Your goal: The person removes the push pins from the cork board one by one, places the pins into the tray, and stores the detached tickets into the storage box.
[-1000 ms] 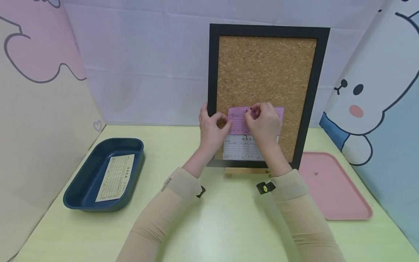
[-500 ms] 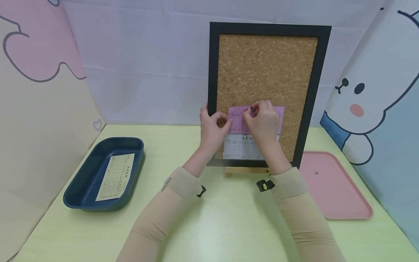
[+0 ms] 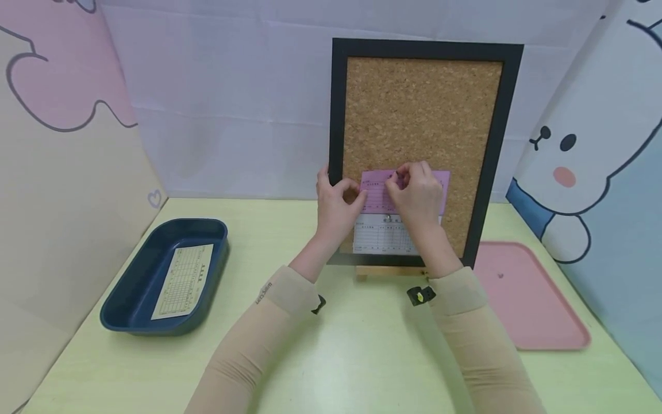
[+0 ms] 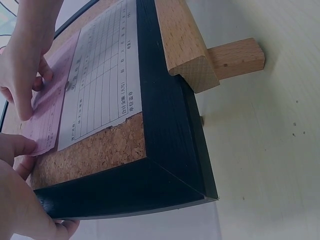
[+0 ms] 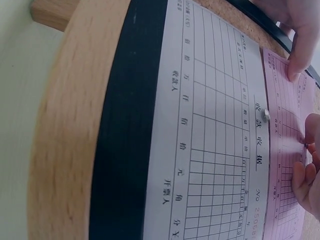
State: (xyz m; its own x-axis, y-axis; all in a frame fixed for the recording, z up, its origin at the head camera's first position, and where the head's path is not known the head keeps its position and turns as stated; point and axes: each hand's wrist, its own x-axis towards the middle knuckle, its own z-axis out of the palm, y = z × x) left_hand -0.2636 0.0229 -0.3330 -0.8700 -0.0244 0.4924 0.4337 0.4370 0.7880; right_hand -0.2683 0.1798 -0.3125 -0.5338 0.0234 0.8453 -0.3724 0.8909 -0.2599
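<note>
Near the lower part of a black-framed cork board [image 3: 419,109], a pink receipt slip [image 3: 373,199] lies over the top edge of a white receipt slip [image 3: 380,238]. My left hand [image 3: 335,207] pinches the pink slip's left edge between thumb and forefinger, other fingers reaching round the frame. At the slip's upper middle my right hand [image 3: 420,198] pinches a small pushpin [image 5: 306,145], mostly hidden by the fingertips. A silver pin [image 5: 266,115] sits at the top of the white slip.
A wooden easel [image 4: 185,40] bears the board. To the left stands a dark blue tray [image 3: 116,302] holding a yellowish receipt slip [image 3: 182,282]. At the right lies a pink tray [image 3: 543,313] with a small pin [image 3: 500,275] on it.
</note>
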